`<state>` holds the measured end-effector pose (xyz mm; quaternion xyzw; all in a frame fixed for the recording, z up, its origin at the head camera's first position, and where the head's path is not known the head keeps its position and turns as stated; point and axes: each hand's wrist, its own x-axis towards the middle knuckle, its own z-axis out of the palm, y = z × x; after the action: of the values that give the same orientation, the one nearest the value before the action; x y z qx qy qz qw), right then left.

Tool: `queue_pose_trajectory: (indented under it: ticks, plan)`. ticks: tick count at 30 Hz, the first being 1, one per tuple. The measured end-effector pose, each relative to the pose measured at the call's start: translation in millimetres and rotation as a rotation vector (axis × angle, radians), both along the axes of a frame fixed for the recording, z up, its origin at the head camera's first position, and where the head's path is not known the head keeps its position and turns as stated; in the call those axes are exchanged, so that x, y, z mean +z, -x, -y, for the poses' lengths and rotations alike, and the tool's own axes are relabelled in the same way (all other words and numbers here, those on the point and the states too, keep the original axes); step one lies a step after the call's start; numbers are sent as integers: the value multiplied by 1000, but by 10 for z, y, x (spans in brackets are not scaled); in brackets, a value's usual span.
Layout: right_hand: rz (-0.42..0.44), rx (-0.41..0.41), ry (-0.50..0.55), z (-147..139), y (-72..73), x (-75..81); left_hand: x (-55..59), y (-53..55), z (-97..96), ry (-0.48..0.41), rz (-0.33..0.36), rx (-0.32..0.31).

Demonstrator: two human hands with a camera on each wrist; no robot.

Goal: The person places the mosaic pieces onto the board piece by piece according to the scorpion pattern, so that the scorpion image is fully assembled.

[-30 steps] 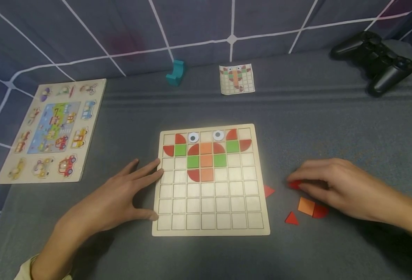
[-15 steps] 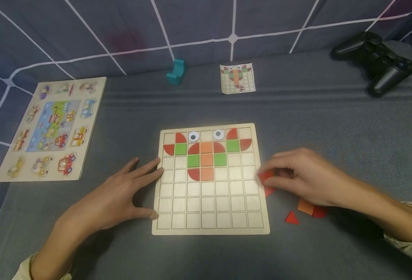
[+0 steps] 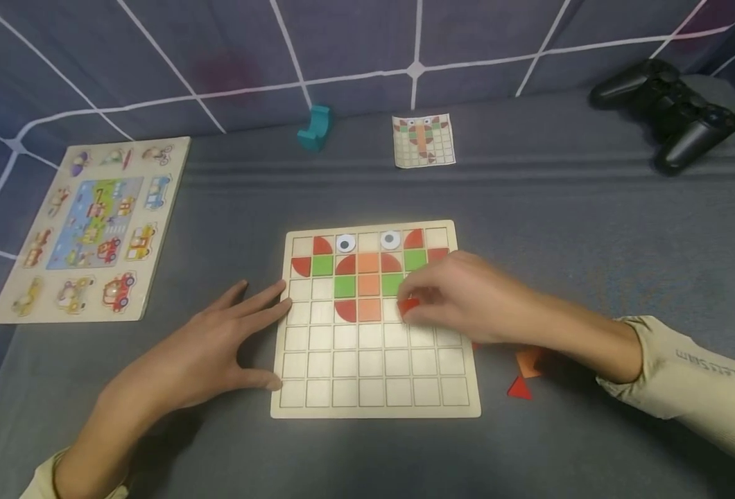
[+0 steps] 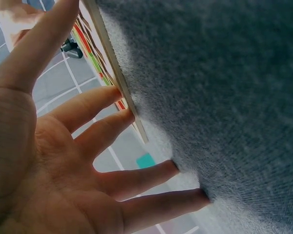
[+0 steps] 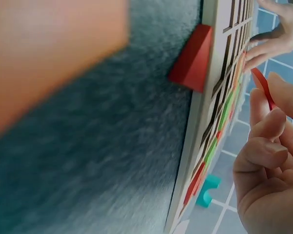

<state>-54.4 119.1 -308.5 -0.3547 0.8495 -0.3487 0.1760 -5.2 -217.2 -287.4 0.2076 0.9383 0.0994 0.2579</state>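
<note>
A square wooden grid board (image 3: 342,395) lies flat before me, its upper cells filled with red quarter-circles, green squares (image 3: 322,265), orange squares (image 3: 368,285) and two eye tiles (image 3: 345,243). My left hand (image 3: 195,353) has its fingers spread, with thumb and two fingertips touching the board's left edge. Over the board's right half, my right hand (image 3: 467,298) pinches a red tile (image 3: 408,305) between thumb and fingers, just right of the lowest orange square. In the right wrist view this red tile (image 5: 263,87) shows its thin, curved edge.
Right of the board lie an orange square (image 3: 529,362) and a red triangle (image 3: 520,388). Another red triangle (image 5: 193,61) touches the board's edge. Behind are a pattern card (image 3: 424,141), a teal block (image 3: 315,128) and a game controller (image 3: 667,114). A picture puzzle (image 3: 93,229) lies left.
My right hand has picked up the red tile from the loose pieces and carried it left, over the board. My left hand stays at the board's left edge.
</note>
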Motion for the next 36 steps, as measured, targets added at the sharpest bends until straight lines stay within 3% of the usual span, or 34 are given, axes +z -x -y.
queue_pose_trajectory:
  ticks: [19, 36]
  plan:
    - [-107, 15, -146, 234, 24, -29, -10, -20, -6, 0, -19, 2]
    - [-173, 14, -158, 246, -13, -22, -18, -11, 1, -3, -21, -1]
